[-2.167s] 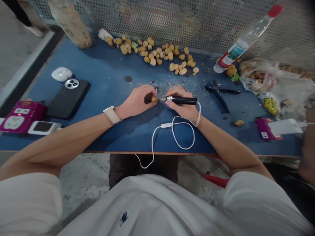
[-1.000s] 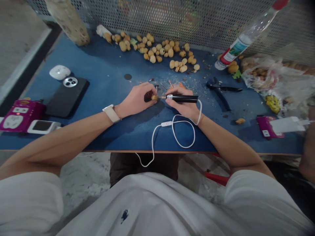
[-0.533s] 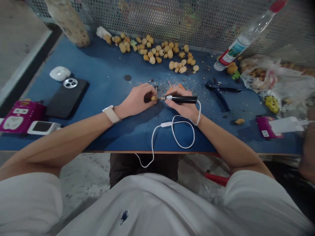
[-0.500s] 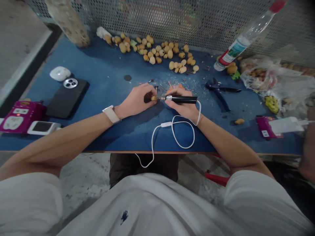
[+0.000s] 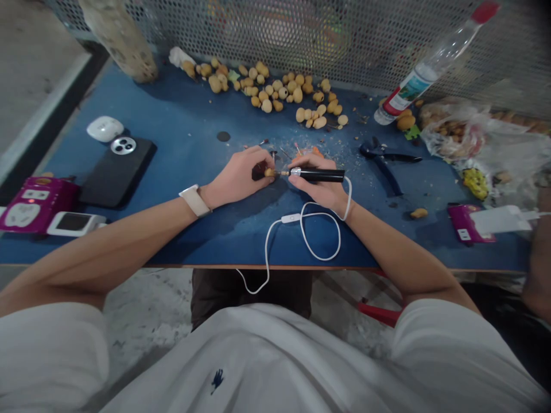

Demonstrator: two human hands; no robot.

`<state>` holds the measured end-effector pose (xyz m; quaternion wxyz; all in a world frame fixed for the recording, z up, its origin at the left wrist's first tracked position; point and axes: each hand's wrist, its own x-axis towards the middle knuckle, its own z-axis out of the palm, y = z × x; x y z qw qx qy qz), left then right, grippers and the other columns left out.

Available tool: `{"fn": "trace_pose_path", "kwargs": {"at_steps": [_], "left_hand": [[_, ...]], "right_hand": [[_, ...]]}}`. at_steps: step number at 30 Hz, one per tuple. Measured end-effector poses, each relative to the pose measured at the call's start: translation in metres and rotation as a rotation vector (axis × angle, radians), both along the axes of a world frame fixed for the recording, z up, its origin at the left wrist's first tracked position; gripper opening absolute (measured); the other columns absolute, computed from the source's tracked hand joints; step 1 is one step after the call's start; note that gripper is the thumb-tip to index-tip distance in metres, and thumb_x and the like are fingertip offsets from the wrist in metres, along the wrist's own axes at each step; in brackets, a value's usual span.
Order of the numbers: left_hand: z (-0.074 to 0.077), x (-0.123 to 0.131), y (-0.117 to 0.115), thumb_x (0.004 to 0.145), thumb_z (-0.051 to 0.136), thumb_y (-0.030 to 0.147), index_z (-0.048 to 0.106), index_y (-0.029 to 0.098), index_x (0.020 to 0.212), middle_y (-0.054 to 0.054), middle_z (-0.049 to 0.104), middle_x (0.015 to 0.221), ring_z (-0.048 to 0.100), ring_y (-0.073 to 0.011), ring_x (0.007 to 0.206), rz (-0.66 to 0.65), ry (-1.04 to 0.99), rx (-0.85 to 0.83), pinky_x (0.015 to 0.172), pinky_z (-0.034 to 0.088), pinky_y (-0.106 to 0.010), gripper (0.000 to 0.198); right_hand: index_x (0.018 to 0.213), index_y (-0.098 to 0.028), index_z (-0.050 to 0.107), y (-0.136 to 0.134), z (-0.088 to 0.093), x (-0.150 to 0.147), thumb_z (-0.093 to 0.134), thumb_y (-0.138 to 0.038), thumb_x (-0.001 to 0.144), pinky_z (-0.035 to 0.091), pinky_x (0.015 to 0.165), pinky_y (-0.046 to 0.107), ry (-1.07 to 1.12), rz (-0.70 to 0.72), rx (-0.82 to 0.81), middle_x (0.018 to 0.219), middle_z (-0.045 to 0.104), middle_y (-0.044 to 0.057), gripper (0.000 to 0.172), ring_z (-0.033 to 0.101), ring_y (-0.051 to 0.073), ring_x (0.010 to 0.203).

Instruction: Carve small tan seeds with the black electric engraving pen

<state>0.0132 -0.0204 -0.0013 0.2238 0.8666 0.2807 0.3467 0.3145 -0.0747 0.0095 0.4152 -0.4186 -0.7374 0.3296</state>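
Observation:
My left hand (image 5: 241, 176), with a pale band on its wrist, pinches a small tan gourd (image 5: 269, 172) between thumb and fingers. In my right hand (image 5: 318, 183) a black rotary tool (image 5: 322, 174) is held like a pen, its thin bit pointing left at the gourd. Whether the bit touches the gourd or stops just short, I cannot tell. From the tool's back end a white cable (image 5: 340, 236) loops over the blue table (image 5: 224, 244) to a small inline switch (image 5: 290, 218). Small bits and pale dust lie just behind my hands.
Many small gourds (image 5: 275, 92) line the back by the mesh panel (image 5: 284, 34). Dark-handled pliers (image 5: 385, 166) and a plastic bottle (image 5: 413, 86) stand right, near plastic bags (image 5: 508, 149). A phone (image 5: 120, 172), white case (image 5: 105, 128) and purple power socket (image 5: 38, 203) are left.

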Motion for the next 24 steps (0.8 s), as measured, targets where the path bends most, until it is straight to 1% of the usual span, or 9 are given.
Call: {"fn": "trace_pose_path", "kwargs": {"at_steps": [4, 9, 18, 24], "left_hand": [[0.0014, 0.0008, -0.0009, 0.106, 0.087, 0.031, 0.08, 0.028, 0.114, -0.008, 0.087, 0.114, 0.082, -0.03, 0.097, 0.011, 0.013, 0.012, 0.094, 0.071, -0.047, 0.011], [0.0028, 0.0014, -0.0005, 0.107, 0.087, 0.03, 0.08, 0.027, 0.115, -0.009, 0.088, 0.118, 0.083, -0.0305, 0.1, 0.009, 0.039, 0.001, 0.095, 0.071, -0.046, 0.011], [0.0034, -0.0001, -0.0015, 0.106, 0.089, 0.027, 0.081, 0.027, 0.116, -0.009, 0.087, 0.119, 0.083, -0.032, 0.103, 0.008, 0.05, -0.007, 0.096, 0.072, -0.048, 0.012], [0.0017, -0.0009, -0.0009, 0.107, 0.088, 0.029, 0.081, 0.027, 0.117, -0.01, 0.086, 0.12, 0.082, -0.032, 0.102, -0.003, 0.052, -0.002, 0.093, 0.071, -0.047, 0.013]], "right_hand": [[0.117, -0.031, 0.094, -0.0007, 0.0014, -0.0006, 0.102, -0.078, 0.102, 0.069, 0.106, 0.053, 0.015, 0.005, 0.004, 0.114, 0.094, 0.006, 0.051, 0.087, 0.032, 0.106], [0.116, -0.031, 0.095, 0.0009, -0.001, -0.0009, 0.1, -0.082, 0.102, 0.069, 0.099, 0.052, 0.016, -0.002, 0.021, 0.109, 0.094, 0.006, 0.053, 0.085, 0.032, 0.101], [0.117, -0.032, 0.095, 0.0012, -0.0016, -0.0002, 0.099, -0.084, 0.101, 0.071, 0.104, 0.056, -0.004, -0.02, 0.013, 0.112, 0.094, 0.006, 0.055, 0.086, 0.033, 0.105], [0.116, -0.032, 0.095, -0.0001, 0.0, -0.0007, 0.1, -0.082, 0.102, 0.071, 0.101, 0.054, 0.009, -0.02, 0.022, 0.112, 0.094, 0.006, 0.053, 0.087, 0.032, 0.104]]}}
